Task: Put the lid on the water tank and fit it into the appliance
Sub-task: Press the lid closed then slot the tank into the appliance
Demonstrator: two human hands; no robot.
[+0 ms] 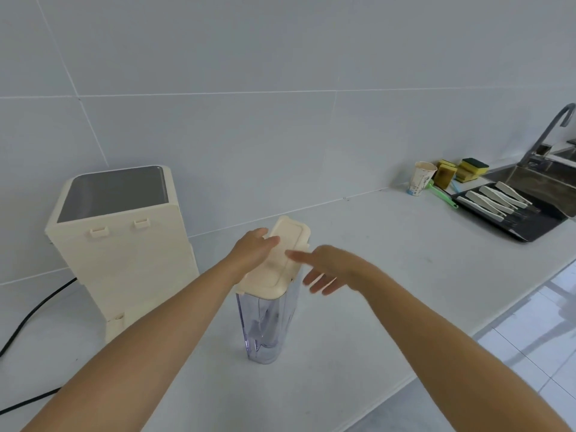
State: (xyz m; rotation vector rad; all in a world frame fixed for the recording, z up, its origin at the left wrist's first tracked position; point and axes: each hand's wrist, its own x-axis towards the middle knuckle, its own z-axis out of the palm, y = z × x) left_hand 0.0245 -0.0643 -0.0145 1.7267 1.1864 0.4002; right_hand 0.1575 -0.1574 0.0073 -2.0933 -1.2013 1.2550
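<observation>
A clear, tall water tank (265,325) stands upright on the white counter (389,260) in the middle of the view. A cream lid (277,260) lies on top of it, with its far end a little raised. My left hand (252,249) rests flat on the lid's left side. My right hand (327,269) hovers just to the right of the lid, fingers spread and blurred, holding nothing. The cream appliance (124,244) stands to the left against the wall, its back side with two clips turned towards me.
A black power cable (34,310) runs from the appliance along the counter's left. At the far right are a paper cup (419,178), yellow sponges (461,171), a dark tray of knives (511,210), a sink (542,179) and a tap (551,129). The counter's front edge runs diagonally at the right.
</observation>
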